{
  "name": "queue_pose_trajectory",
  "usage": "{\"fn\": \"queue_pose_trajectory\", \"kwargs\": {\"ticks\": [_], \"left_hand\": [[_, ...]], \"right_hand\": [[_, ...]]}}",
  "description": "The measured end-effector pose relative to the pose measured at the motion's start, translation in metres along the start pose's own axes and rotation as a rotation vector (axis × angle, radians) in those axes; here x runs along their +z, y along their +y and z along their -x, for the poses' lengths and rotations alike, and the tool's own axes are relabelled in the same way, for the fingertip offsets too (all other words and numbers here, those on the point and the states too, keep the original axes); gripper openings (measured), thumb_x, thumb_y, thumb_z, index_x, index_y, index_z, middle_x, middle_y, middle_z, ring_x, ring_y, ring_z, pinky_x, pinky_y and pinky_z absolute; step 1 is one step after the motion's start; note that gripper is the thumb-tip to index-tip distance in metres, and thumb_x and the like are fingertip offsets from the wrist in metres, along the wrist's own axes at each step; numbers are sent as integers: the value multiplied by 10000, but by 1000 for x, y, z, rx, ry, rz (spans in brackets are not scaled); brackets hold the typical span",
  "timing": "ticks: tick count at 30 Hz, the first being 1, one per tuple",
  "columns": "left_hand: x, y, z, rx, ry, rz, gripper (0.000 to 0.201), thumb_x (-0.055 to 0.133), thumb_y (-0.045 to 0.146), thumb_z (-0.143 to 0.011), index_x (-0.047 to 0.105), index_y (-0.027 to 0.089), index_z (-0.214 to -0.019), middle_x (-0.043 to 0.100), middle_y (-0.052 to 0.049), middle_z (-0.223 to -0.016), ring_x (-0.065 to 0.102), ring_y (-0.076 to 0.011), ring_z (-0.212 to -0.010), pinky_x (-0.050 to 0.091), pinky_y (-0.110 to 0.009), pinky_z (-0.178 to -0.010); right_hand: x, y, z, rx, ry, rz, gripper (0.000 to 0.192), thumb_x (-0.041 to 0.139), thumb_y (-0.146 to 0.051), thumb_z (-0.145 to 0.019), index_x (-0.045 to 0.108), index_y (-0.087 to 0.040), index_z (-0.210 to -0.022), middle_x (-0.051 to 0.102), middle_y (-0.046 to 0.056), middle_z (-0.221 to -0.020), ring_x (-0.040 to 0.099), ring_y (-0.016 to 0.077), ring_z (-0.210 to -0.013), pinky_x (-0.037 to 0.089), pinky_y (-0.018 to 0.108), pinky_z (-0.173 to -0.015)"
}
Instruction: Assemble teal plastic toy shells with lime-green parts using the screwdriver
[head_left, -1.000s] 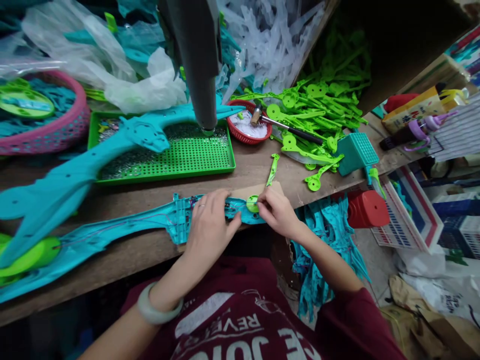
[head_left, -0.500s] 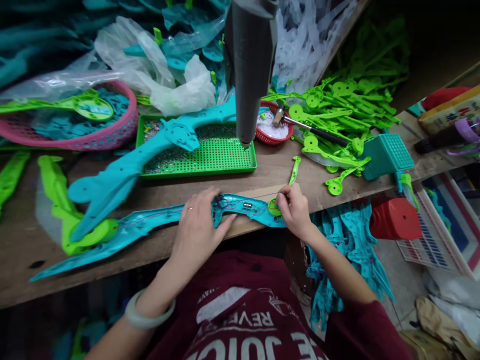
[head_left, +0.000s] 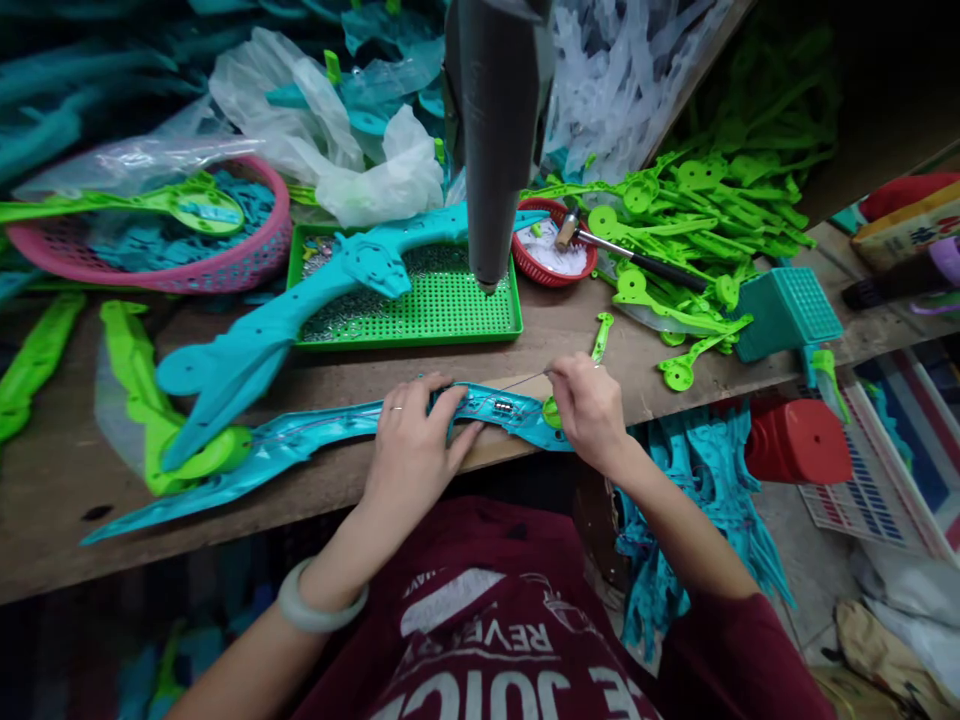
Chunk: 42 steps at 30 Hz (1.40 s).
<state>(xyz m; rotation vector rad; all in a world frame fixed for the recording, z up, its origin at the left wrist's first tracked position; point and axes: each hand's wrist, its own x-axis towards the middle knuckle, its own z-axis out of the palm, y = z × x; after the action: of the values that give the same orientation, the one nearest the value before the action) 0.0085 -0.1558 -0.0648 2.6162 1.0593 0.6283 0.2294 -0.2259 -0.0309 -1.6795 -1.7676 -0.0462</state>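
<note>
A long blue plastic shell (head_left: pixel 330 428), shaped like one half of a toy bow, lies hollow side up along the bench edge. My left hand (head_left: pixel 420 430) grips it near the middle, fingers over the far side and thumb on the near side. Between finger and thumb, my right hand (head_left: pixel 592 410) pinches a thin dark wire (head_left: pixel 525 381) that runs taut from the shell. Small metallic parts (head_left: pixel 503 407) sit in the hollow, with thin wires along it. A green round piece (head_left: pixel 552 412) at the shell's right end is partly covered by my right hand.
A dark grey tool column (head_left: pixel 495 150) hangs over the green tray (head_left: pixel 420 343) of small metal pieces. Another blue shell (head_left: pixel 300 300) lies across the tray. Behind are a pink basket (head_left: pixel 277 235), a red basket (head_left: pixel 551 278), a hammer (head_left: pixel 637 262) and piled green parts (head_left: pixel 697 220).
My right hand has lifted slightly, drawing the wire up at a steeper slant. My left thumb has moved up onto the shell. The whole view has shifted a little.
</note>
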Motion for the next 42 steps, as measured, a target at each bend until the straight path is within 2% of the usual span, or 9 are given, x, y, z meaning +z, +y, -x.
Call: {"fn": "queue_pose_trajectory", "kwargs": {"ticks": [6, 14, 22, 26, 28, 31, 33, 36, 42], "left_hand": [[1, 0, -1, 2, -2, -3, 261, 541, 354, -968, 643, 164, -1114, 608, -188, -1191, 574, -360, -1108, 487, -530, -958], [1, 1, -1, -3, 1, 34, 240, 559, 312, -956, 650, 151, -1109, 617, -195, -1198, 568, -366, -1143, 482, -539, -976], [-6, 1, 0, 2, -22, 82, 275, 558, 311, -948, 634, 162, -1166, 610, -200, -1245, 575, -390, -1207, 463, -611, -1025], [-27, 30, -9, 112, 66, 183, 405, 536, 201, -949, 491, 204, -1352, 503, -183, -1461, 414, -365, -1442, 330, -631, -1177], [-29, 48, -18, 191, 59, 306, 474, 543, 207, -960, 416, 222, -1417, 485, -164, -1501, 414, -322, -1454, 330, -587, -1200], [-17, 69, -32, 283, -24, 492, 341, 514, 245, -996, 487, 210, -1334, 654, -111, -1295, 615, -255, -1230, 440, -502, -1124], [-4, 74, -39, 292, -81, 593, 164, 496, 244, -1010, 589, 203, -1139, 711, -51, -1037, 680, -198, -974, 540, -375, -937], [9, 76, -45, 259, -113, 666, 147, 492, 230, -1012, 627, 199, -962, 650, -12, -843, 634, -152, -770, 507, -266, -696], [15, 75, -42, 294, -27, 603, 148, 511, 206, -999, 650, 187, -952, 594, -1, -762, 592, -139, -685, 447, -254, -624]], "right_hand": [[22, -5, -10, 265, -5, -325, 85, 365, -250, -1042, 448, -235, -1030, 693, -23, -786, 663, 84, -558, 482, 196, -520], [5, -7, -3, 312, 326, -287, 27, 443, -267, -1027, 457, -244, -1034, 673, -37, -757, 635, 79, -520, 477, 207, -498], [-38, 4, -3, 307, 123, -79, 88, 520, -208, -963, 562, -222, -888, 599, 15, -804, 603, 149, -701, 483, 282, -608], [-58, -4, 8, 189, -129, -134, 116, 509, -172, -975, 569, -214, -886, 589, 42, -882, 582, 165, -829, 497, 294, -694], [-60, -11, 16, 128, -165, -174, 110, 508, -159, -976, 564, -210, -895, 606, 45, -888, 590, 166, -846, 504, 302, -731], [-57, -16, 26, 64, -103, -160, 95, 519, -144, -965, 556, -208, -905, 630, 49, -886, 604, 163, -835, 508, 297, -722], [-53, -16, 32, 60, -54, -119, 86, 517, -149, -963, 556, -210, -916, 638, 50, -882, 609, 161, -811, 506, 289, -687], [-47, -14, 38, 62, -21, -67, 89, 506, -152, -964, 558, -205, -916, 645, 50, -855, 619, 164, -785, 508, 285, -668], [-33, -12, 46, 1, 52, 162, 173, 478, -136, -953, 544, -211, -812, 599, 31, -713, 567, 175, -692, 465, 289, -641]]}}
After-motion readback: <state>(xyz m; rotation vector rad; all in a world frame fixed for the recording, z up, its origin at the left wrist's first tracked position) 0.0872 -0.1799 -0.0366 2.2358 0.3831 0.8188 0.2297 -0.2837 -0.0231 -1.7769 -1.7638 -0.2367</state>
